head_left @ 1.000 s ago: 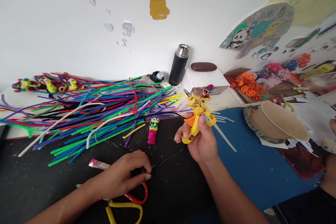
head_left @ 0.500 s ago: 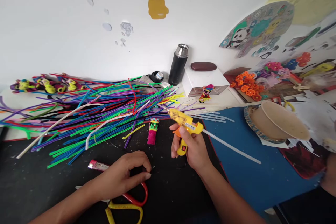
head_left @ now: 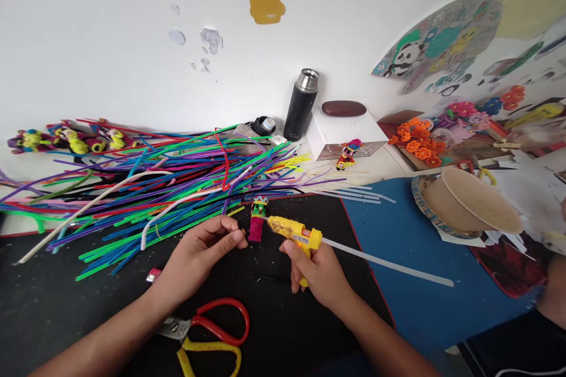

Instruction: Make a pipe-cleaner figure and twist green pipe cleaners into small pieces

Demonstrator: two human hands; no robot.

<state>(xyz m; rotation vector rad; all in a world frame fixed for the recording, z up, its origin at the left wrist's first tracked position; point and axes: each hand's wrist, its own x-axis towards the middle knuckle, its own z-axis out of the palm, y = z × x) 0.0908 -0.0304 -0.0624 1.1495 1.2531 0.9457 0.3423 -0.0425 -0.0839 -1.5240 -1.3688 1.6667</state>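
My right hand (head_left: 316, 271) grips a yellow hot glue gun (head_left: 295, 234) with a clear glue stick (head_left: 384, 262) trailing out of its back to the right. Its nozzle points left, close to a small pink and green pipe-cleaner figure (head_left: 256, 221) lying on the black mat (head_left: 287, 318). My left hand (head_left: 201, 253) is raised just left of that figure, thumb and fingers pinched on something tiny that I cannot make out.
A big heap of coloured pipe cleaners (head_left: 132, 188) covers the left of the table. Red-and-yellow scissors (head_left: 212, 336) and a pink lighter (head_left: 154, 274) lie near my left wrist. A black flask (head_left: 300, 105), white box (head_left: 342, 129), paper bowls (head_left: 469, 206) and orange flowers (head_left: 418, 144) stand behind.
My right hand lowered the glue gun and swung its nozzle left toward the small figure. My left hand lifted off the mat near the scissors and rose to the figure, pinched.
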